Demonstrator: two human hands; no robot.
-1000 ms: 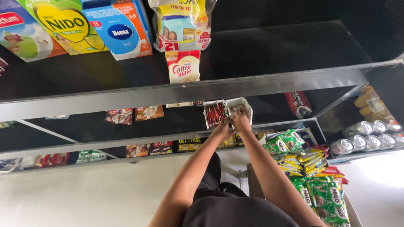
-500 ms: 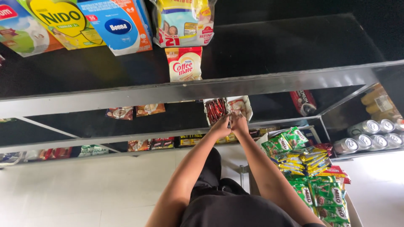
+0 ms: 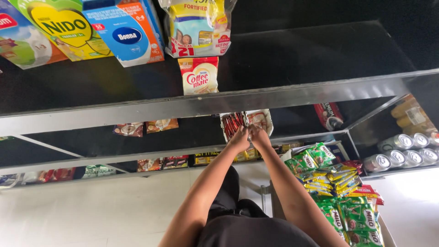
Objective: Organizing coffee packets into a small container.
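Note:
Both my hands reach to a lower black shelf (image 3: 192, 132), meeting at a pair of small white boxes. My left hand (image 3: 239, 139) sits at the front edge of the white box of red sachets (image 3: 231, 123). My right hand (image 3: 259, 136) is at the neighbouring white box of sachets (image 3: 260, 119). The fingers of both hands are curled together over the boxes' front rims; whether they pinch a sachet or the rim is too small to tell.
The top black shelf (image 3: 297, 59) carries milk powder cartons (image 3: 68, 27), a clear bag of packets (image 3: 199, 27) and a creamer pouch (image 3: 199, 75). Green drink sachet strips (image 3: 338, 192) fill a box at lower right. Cans (image 3: 402, 153) lie at right. White floor lies below.
My hands have drawn slightly closer together at the front of the two white boxes. The view has shifted a little; the boxes stay on the shelf.

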